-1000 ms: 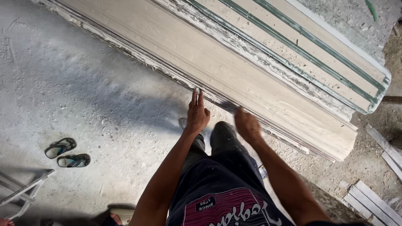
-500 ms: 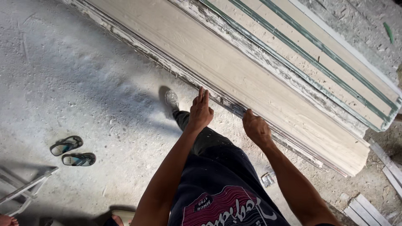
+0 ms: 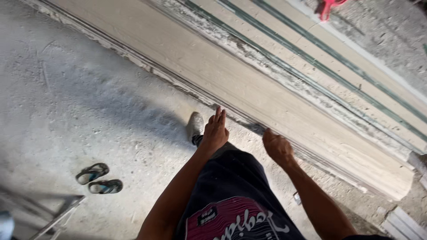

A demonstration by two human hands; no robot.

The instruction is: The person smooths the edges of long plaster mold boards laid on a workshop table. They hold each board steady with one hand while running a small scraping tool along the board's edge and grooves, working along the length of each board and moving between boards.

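A long beige stone slab (image 3: 249, 89) runs diagonally across the view, stacked with other slabs that show green edges. My left hand (image 3: 215, 131) reaches forward with fingers straight and close together, just short of the slab's lower edge and holding nothing. My right hand (image 3: 277, 146) hangs beside it with fingers curled inward, near the same edge; I cannot tell whether it touches the slab. My foot in a dusty grey shoe (image 3: 194, 126) steps on the concrete floor (image 3: 89, 111) left of my left hand.
A pair of dark sandals (image 3: 98, 178) lies on the floor at lower left. A metal frame (image 3: 53, 213) sits in the bottom left corner. A red object (image 3: 328, 8) rests on the slabs at the top. Pale strips (image 3: 400, 222) lie at lower right.
I have walked left along the slab. My foot has stepped forward on the floor. Both hands stay near the slab's lower edge, and the right hand has curled in.
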